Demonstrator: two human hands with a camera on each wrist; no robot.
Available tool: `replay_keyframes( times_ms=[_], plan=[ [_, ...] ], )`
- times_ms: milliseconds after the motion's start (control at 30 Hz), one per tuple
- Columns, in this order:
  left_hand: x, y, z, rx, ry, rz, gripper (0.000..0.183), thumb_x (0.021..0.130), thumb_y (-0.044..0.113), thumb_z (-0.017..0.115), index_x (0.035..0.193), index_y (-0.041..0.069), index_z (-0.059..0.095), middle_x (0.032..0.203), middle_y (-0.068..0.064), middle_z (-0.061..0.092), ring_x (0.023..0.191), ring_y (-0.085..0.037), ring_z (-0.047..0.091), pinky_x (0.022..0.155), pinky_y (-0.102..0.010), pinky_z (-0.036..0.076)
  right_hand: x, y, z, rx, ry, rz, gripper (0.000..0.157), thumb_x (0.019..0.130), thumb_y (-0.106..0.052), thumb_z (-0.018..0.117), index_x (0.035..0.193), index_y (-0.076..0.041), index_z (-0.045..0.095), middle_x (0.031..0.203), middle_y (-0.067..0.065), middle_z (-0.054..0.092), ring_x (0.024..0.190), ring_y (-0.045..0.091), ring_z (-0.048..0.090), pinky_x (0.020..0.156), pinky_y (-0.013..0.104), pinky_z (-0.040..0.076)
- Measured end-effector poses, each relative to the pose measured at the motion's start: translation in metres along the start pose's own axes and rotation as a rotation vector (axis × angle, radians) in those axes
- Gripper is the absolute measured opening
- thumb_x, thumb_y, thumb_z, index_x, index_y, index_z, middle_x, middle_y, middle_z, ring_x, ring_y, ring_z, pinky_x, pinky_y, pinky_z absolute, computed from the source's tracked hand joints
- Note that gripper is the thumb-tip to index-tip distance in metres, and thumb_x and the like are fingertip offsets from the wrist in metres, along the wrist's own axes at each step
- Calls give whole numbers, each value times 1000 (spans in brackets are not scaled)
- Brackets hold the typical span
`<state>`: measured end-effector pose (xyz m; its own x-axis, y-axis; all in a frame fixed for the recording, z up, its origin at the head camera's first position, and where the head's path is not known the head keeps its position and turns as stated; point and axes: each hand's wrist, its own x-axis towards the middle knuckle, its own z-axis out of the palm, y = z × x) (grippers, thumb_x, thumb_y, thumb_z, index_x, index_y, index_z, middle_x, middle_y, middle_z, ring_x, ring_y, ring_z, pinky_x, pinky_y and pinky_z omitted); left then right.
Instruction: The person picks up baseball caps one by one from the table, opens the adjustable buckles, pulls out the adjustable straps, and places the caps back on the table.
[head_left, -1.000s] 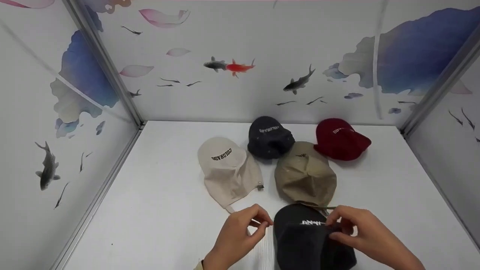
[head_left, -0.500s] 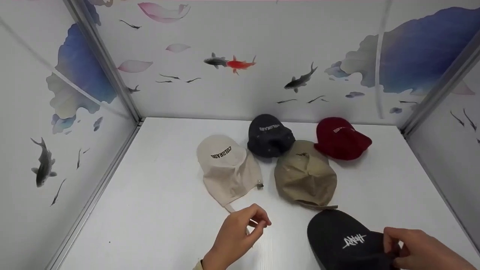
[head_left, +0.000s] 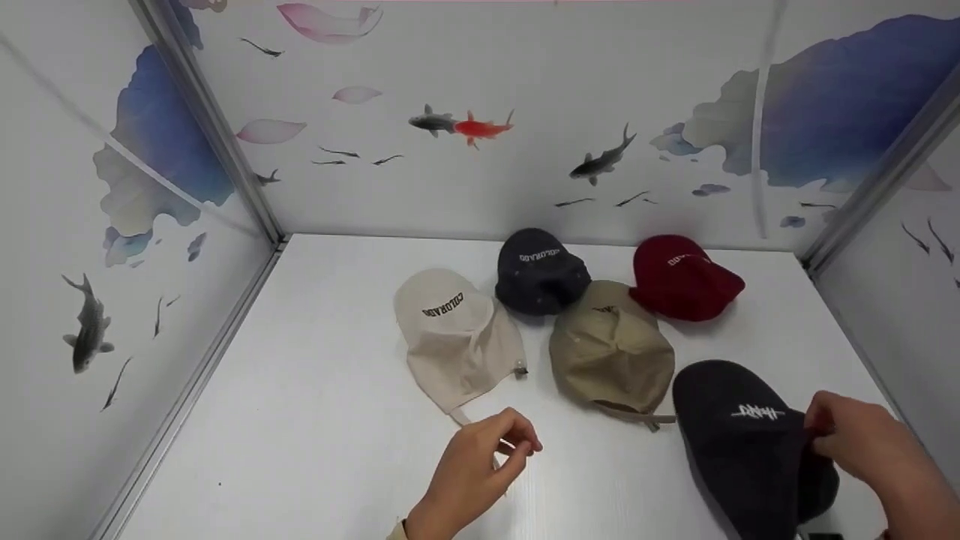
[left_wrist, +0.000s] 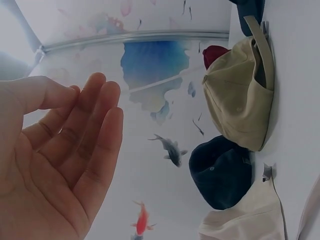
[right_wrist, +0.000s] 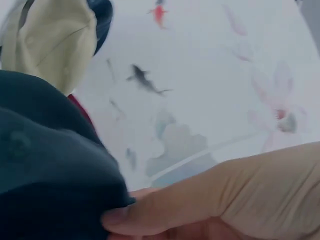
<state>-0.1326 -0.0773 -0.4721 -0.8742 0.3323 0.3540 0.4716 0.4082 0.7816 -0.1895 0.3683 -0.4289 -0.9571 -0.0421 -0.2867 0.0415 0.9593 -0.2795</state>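
Note:
My right hand [head_left: 862,439] pinches the edge of a black cap [head_left: 750,450] with white lettering, at the right front of the table. In the right wrist view, thumb and fingers meet on the fabric of that black cap [right_wrist: 55,155]. Left of it my left hand [head_left: 480,469] is held over the table, fingers loosely bent, thumb near the index fingertip. Nothing is in that hand, as its bare palm shows in the left wrist view. Nearest to it lies a cream cap [head_left: 457,337] marked COLORADO, with its strap running toward the hand.
A khaki cap [head_left: 611,352] lies between the cream and black caps. Behind it are a navy cap [head_left: 540,274] and a dark red cap [head_left: 684,277] near the back wall. Printed walls [head_left: 487,195] enclose the white table [head_left: 315,390] on the left, back and right.
My right hand has carried the black cap from the front middle to the right, then a little farther back. My left hand has stayed nearly still.

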Motion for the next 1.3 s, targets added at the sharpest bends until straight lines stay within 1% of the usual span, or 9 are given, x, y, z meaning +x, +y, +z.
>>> replay_keyframes(
  times_ms=[67, 300, 667, 767, 933, 1000, 1133, 1200, 1300],
  plan=[
    [0, 0, 0, -1, -9, -8, 12, 96, 7, 60, 95, 19, 63, 89, 6, 71, 83, 3, 66, 73, -13, 54, 10, 1, -3, -7, 42, -24, 11, 80, -2, 69, 87, -1, 60, 79, 12, 63, 73, 24, 58, 61, 36, 43],
    [0, -1, 0, -8, -14, -17, 13, 96, 6, 60, 95, 18, 63, 89, 7, 71, 82, 3, 66, 72, -13, 55, 44, 6, -5, 1, 93, -116, 14, 82, -5, 72, 93, 3, 69, 87, 20, 69, 79, 33, 63, 65, 42, 48],
    [0, -3, 2, -34, -24, -32, 11, 98, 8, 58, 95, 18, 62, 89, 7, 71, 82, 3, 66, 73, -14, 55, 102, 10, 16, 64, 212, -149, 10, 85, -1, 67, 93, 4, 70, 93, 27, 68, 83, 42, 62, 71, 54, 50],
    [0, -3, 2, -30, -21, -31, 11, 98, 8, 59, 96, 19, 62, 89, 7, 71, 83, 3, 66, 73, -14, 55, 111, 12, 20, 80, 302, -166, 12, 86, -1, 66, 95, 5, 69, 96, 29, 67, 86, 46, 63, 72, 55, 51],
    [0, -4, 2, -38, -20, -40, 10, 99, 10, 58, 97, 19, 62, 90, 7, 71, 84, 3, 66, 73, -15, 56, 117, 11, 22, 127, 486, -176, 12, 89, -2, 65, 98, 5, 69, 98, 31, 67, 84, 44, 65, 64, 45, 51],
    [0, -4, 2, -43, -23, -46, 10, 99, 10, 58, 97, 19, 62, 90, 7, 71, 85, 3, 66, 73, -15, 56, 118, 11, 21, 123, 475, -183, 11, 89, -2, 65, 97, 5, 68, 97, 30, 67, 83, 44, 64, 63, 45, 50],
    [0, -6, 2, -37, -25, -44, 10, 98, 10, 59, 97, 19, 62, 90, 8, 71, 85, 3, 66, 72, -15, 56, 118, 12, 19, 84, 340, -196, 11, 89, -4, 65, 95, 5, 68, 95, 28, 67, 82, 41, 63, 69, 53, 50],
    [0, -6, 3, -33, -25, -40, 10, 98, 10, 59, 97, 19, 62, 90, 8, 71, 85, 3, 66, 72, -15, 55, 117, 12, 17, 62, 292, -185, 13, 89, -7, 65, 94, 4, 69, 93, 27, 68, 78, 37, 62, 67, 53, 49],
    [0, -6, 3, -29, -22, -38, 10, 98, 10, 60, 98, 19, 62, 90, 8, 71, 85, 4, 66, 71, -15, 55, 117, 8, 12, 23, 289, -146, 19, 91, -13, 63, 95, 5, 68, 92, 27, 67, 73, 34, 60, 61, 49, 48]
  ],
)
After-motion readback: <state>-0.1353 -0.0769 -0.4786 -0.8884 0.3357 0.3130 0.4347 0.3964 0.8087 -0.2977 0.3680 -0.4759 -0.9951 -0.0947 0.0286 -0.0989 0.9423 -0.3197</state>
